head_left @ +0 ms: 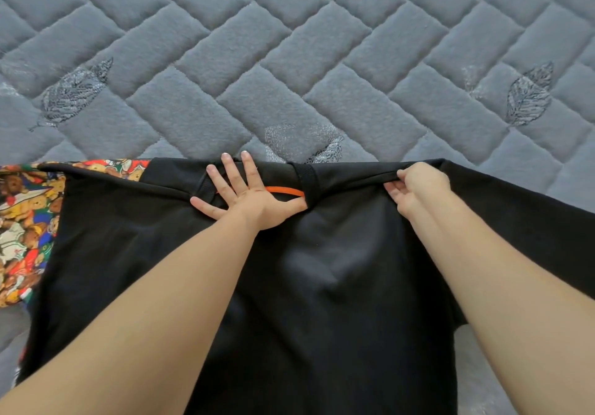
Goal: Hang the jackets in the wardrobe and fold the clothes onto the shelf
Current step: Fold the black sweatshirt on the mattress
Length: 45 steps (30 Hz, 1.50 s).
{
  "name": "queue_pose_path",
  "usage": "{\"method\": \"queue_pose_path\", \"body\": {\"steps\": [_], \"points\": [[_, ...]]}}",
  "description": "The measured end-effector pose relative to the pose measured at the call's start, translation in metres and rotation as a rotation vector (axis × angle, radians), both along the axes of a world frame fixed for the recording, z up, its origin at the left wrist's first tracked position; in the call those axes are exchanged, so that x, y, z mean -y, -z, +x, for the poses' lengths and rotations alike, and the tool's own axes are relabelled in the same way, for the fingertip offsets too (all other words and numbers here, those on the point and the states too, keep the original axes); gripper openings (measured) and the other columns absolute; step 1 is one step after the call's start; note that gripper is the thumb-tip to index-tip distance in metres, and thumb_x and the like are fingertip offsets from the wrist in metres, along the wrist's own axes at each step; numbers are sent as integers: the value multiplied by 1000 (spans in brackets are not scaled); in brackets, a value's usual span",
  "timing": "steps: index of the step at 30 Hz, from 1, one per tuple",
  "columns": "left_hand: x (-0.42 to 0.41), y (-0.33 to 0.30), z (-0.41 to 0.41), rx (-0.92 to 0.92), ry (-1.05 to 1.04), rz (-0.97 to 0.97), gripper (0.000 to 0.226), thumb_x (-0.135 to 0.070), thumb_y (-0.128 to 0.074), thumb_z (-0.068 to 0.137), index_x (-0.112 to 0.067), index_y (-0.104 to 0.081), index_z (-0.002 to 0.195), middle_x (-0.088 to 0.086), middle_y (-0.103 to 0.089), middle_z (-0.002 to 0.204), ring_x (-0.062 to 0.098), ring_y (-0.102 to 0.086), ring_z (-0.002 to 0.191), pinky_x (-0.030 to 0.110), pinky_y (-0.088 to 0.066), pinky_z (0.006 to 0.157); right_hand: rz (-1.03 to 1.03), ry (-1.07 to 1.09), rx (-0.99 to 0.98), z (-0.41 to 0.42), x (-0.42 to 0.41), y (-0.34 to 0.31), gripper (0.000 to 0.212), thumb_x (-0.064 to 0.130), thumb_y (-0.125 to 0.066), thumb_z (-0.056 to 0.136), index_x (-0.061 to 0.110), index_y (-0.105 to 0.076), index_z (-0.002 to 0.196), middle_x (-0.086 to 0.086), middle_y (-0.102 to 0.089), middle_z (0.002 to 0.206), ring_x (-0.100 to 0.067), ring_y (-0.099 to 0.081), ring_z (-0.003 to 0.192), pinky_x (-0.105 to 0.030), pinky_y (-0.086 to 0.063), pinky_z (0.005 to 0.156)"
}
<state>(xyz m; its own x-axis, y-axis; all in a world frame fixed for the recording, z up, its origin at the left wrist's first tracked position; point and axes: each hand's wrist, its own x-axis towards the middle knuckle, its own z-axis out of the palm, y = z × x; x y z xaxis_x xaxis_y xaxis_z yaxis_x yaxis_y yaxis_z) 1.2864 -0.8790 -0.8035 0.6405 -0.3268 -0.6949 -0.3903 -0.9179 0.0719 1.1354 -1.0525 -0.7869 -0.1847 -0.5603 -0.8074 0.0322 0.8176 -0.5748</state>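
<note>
Black fabric, a garment [322,270] with an orange loop [285,191] at its neckline, lies spread on a grey quilted bed [289,60], still unfolded. The left hand [244,195] presses flat, fingers splayed, at 12 o'clock on the cloth; the right hand [415,189] pinches the top edge at 1 o'clock. A bear-print cloth [22,221] peeks out at 9 o'clock. Folding looks barely begun; no shelf or wardrobe is in view.

Grey quilted bedcover [289,60] in herringbone blocks, stitched leaf motifs [528,94]
</note>
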Motion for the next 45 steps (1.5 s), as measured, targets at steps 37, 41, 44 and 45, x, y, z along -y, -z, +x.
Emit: {"method": "queue_pose_path", "body": {"steps": [37, 41, 44, 45], "points": [[-149, 18, 72, 279, 428, -94, 104, -89, 3, 75, -22, 26, 152, 0, 42, 153, 18, 43, 139, 58, 14, 117, -1000, -1221, -1072, 18, -77, 66, 64, 48, -21, 98, 17, -27, 154, -17, -17, 162, -36, -10, 150, -53, -3, 121], [-151, 35, 73, 214, 417, -163, 95, -90, 6, 73, -30, 42, 137, -4, 54, 141, 15, 52, 131, 56, 26, 112, -1093, -1282, -1028, 21, -83, 55, 60, 40, -20, 99, 15, -32, 153, -10, -26, 161, -32, -16, 149, -56, -5, 120], [-154, 38, 79, 207, 421, -198, 97, -90, 1, 72, -31, 40, 138, -5, 51, 144, 14, 52, 132, 54, 30, 110, -1239, -1439, -842, 77, -111, 41, 61, 42, -18, 99, 17, -37, 151, -4, -35, 158, -27, -25, 148, -56, -10, 120], [-155, 38, 81, 188, 426, -204, 98, -90, -2, 72, -31, 39, 139, -5, 49, 145, 14, 51, 132, 53, 31, 109, -1229, -1515, -742, 108, -129, 37, 62, 46, -14, 99, 22, -36, 151, -1, -32, 159, -24, -22, 149, -55, -6, 120]]}}
